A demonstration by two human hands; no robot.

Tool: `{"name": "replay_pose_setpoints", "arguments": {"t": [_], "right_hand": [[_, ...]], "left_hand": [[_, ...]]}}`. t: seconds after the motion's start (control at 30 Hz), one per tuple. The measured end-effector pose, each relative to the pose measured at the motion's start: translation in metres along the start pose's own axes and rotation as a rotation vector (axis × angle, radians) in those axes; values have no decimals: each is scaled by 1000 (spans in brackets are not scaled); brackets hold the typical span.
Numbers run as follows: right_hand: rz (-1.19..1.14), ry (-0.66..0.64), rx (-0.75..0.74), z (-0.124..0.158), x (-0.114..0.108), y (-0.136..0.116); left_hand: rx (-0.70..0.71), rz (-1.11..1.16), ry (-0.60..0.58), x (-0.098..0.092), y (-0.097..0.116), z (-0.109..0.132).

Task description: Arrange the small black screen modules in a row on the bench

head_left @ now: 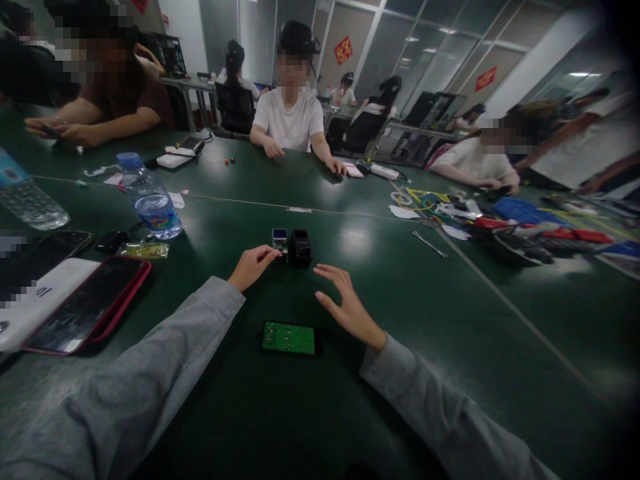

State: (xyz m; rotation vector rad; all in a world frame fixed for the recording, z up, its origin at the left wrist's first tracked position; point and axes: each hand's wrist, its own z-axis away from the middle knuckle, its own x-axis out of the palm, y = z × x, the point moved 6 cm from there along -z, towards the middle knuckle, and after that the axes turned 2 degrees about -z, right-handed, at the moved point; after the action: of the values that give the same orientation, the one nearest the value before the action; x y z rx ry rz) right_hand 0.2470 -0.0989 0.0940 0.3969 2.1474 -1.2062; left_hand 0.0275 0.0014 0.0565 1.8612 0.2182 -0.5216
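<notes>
My left hand (253,265) reaches in from the left, thumb and fingertips together at the lower edge of a small electronic module with a screen (280,235). Right beside that module stands a black plastic housing (301,245). My right hand (345,303) hovers to the right of the housing, fingers apart and holding nothing. Nearer to me, between my forearms, a green circuit board (289,338) lies flat in a dark frame. My fingers hide the lower part of the module.
At left are a water bottle (150,197), a red-cased phone (90,303), a white device (50,293) and a small packet (145,250). A wrench (430,245) and a heap of cables (525,220) lie at right. A person (290,117) sits opposite.
</notes>
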Motion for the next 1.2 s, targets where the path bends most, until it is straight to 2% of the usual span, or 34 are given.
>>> {"name": "replay_pose_setpoints", "arguments": {"t": [0.1, 0.17, 0.23, 0.3, 0.4, 1.2], "right_hand": [[228, 126, -34, -24, 5, 24], [341, 112, -56, -38, 17, 35], [397, 46, -74, -48, 29, 41], [391, -25, -76, -51, 36, 44], [345, -60, -65, -51, 37, 46], [358, -22, -124, -52, 40, 45]], "left_hand": [[-8, 36, 1, 0, 1, 0], [-3, 83, 6, 1, 1, 0], [-10, 105, -2, 2, 1, 0], [-32, 84, -29, 3, -1, 0], [-48, 20, -63, 5, -3, -1], [60, -58, -142, 12, -15, -8]]}}
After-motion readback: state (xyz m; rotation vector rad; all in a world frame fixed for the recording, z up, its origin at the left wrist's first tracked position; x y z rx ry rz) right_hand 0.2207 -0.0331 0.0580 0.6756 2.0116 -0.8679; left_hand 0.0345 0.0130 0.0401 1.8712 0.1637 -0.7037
